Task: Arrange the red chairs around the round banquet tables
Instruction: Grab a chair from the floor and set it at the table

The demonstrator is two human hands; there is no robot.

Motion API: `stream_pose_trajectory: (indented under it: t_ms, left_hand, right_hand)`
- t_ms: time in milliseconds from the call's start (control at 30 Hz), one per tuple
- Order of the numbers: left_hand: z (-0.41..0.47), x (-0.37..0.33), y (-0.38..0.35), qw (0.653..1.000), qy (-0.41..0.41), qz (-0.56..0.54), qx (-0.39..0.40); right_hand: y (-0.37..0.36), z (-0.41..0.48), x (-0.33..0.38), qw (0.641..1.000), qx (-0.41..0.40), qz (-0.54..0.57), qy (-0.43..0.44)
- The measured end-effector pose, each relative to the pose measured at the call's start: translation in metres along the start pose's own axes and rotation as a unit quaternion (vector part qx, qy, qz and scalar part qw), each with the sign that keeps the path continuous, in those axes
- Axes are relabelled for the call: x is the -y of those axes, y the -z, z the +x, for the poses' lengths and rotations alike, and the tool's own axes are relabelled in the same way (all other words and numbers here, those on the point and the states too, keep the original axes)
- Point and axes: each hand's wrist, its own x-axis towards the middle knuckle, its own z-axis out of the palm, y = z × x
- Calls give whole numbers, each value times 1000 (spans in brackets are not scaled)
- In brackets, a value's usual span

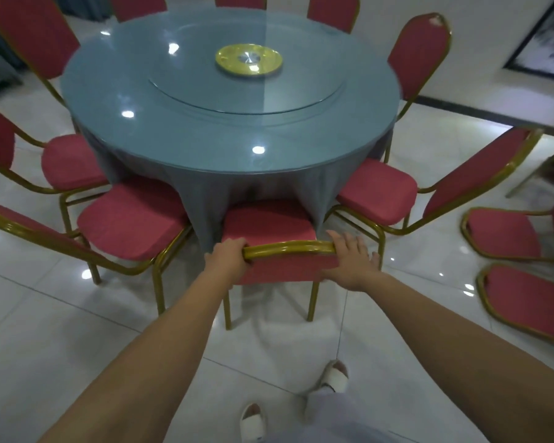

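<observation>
Chair [269,227] in your hands stands at the near edge of the round desk [205,148], its seat partly under the grey cloth [237,187], between two neighbour chairs [131,219]. Your left hand [229,255] is curled round the gold top rail [288,247]. Your right hand [349,260] lies flat on the other end, fingers straight. Push evenly with both hands, so that the back ends square to the desk with equal gaps on both sides. Slide slowly, because the legs may scrape the tiles [285,340].

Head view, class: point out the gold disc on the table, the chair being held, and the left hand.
gold disc [249,58], head view, its silver centre.
held chair [290,246], head view, the gold top rail of its back.
left hand [227,255], head view, the back of the hand.
</observation>
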Motion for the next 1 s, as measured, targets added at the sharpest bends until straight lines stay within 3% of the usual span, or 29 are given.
stream_pose_trajectory:
  t_ms: [67,200,333,433,567,767,1000]
  left_hand:
    - [-3,-11,1,999,3,23,25]
    - [-25,-65,-5,990,-140,-29,-9]
    - [-21,-151,-18,971,-237,-41,21]
    - [-1,-228,-37,957,-284,-14,52]
    - [27,-320,-80,952,-261,-73,145]
    - [40,-423,-159,933,-216,-160,241]
    - [76,-528,-213,915,-227,-114,313]
  right_hand:
    - [1,-5,-3,999,-7,38,10]
    - [-18,-42,-33,982,-93,166,-21]
    - [-20,-78,-108,965,-74,230,-101]
    - [7,-87,-161,938,-117,295,-140]
    - [42,-86,-228,894,-202,363,-168]
    - [39,-107,-328,784,-299,477,-260]
    - [42,-120,-419,699,-346,515,-355]
